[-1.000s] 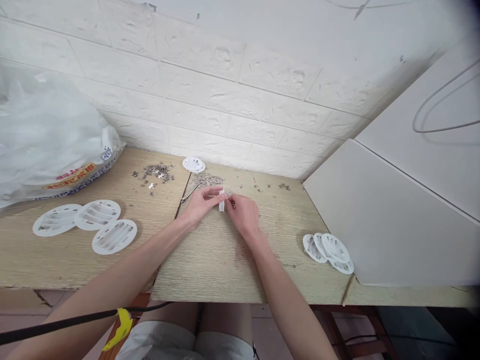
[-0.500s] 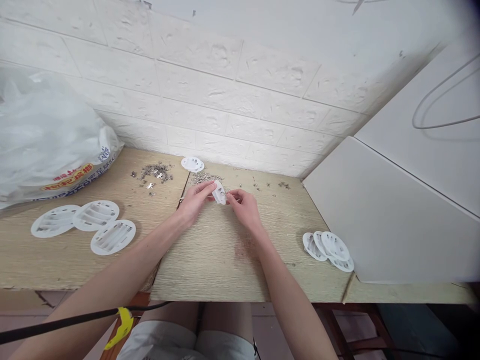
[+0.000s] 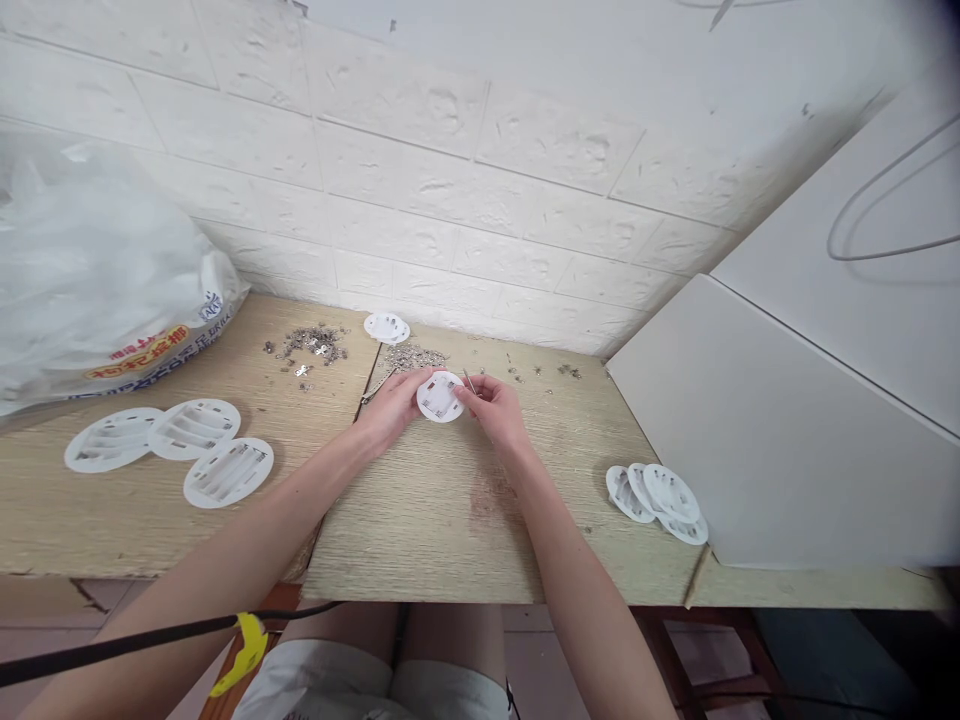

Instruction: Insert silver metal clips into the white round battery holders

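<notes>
Near the middle of the table, my left hand (image 3: 394, 405) is closed on the left edge of a round white plastic battery cover (image 3: 439, 400). The cover's face, with slots and small metal pieces, is turned up toward me. My right hand (image 3: 491, 408) is closed at the cover's right edge, its thumb against the face. A thin metal tool (image 3: 469, 381) sticks up from the right fingers; its kind is unclear. Just beyond the hands lies a heap of small metal contacts (image 3: 412, 357). A slim metal strip or tool (image 3: 379, 388) lies beside my left hand.
Similar white covers lie at left (image 3: 229, 473), in a right-hand stack (image 3: 671, 493) and by the wall (image 3: 387, 327). Another metal heap (image 3: 319, 345) is at back left. A full plastic bag (image 3: 112, 270) stands left, a white panel (image 3: 780, 430) right.
The cover has turned from a steep tilt to face up toward me. My right thumb now rests on its face, and the thin metal tool shows above the right fingers.
</notes>
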Tool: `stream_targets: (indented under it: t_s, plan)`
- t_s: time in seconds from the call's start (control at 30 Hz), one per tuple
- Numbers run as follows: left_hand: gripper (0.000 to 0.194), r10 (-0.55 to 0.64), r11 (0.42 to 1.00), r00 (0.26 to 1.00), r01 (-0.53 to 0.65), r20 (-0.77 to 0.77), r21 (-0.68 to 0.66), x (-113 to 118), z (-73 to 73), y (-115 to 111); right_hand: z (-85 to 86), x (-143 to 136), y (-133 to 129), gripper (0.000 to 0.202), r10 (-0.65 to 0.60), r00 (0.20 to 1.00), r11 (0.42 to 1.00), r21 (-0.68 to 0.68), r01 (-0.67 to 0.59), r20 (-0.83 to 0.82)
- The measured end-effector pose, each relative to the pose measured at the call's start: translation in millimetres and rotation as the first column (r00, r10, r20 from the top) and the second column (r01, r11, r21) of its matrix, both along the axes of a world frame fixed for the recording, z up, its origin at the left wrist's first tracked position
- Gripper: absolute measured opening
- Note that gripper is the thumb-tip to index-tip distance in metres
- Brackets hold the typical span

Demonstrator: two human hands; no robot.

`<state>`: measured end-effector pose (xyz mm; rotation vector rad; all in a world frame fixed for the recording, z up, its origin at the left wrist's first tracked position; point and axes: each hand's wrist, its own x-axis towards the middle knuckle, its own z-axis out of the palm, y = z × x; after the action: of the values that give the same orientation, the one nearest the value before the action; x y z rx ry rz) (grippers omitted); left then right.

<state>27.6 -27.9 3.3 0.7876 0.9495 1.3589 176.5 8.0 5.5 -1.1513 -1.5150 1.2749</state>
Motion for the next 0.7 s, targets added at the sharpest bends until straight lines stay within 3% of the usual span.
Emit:
stream_targets:
  t_s: [0.2,0.37,0.47,0.7]
  plan:
    - [0.033,0.017,0.999,0.96,-0.002,-0.281,0.054,-1.2,-4.3,-1.5,-1.8,-1.4,-1.9,0.024,0.017,0.996,0.997,0.078,-0.024,0.092]
    - [0.024,0.084,0.974,0.803,0.059,-0.59,0.22,-2.7,-8.2,-1.8,-3.3,-2.6,-3.1,0.022,0.039,0.985,0.992,0.114,-0.059,0.171]
    - [0.021,0.106,0.968,0.754,0.072,-0.649,0.242,-3.0,-8.1,-2.9,-4.6,-2.2,-2.5,0.022,0.04,0.982,0.992,0.112,-0.061,0.186]
    - [0.018,0.18,0.963,0.729,0.006,-0.661,0.268,-2.8,-7.4,-2.8,-2.3,-2.9,-3.9,0.022,0.011,0.978,0.992,0.12,-0.036,0.209]
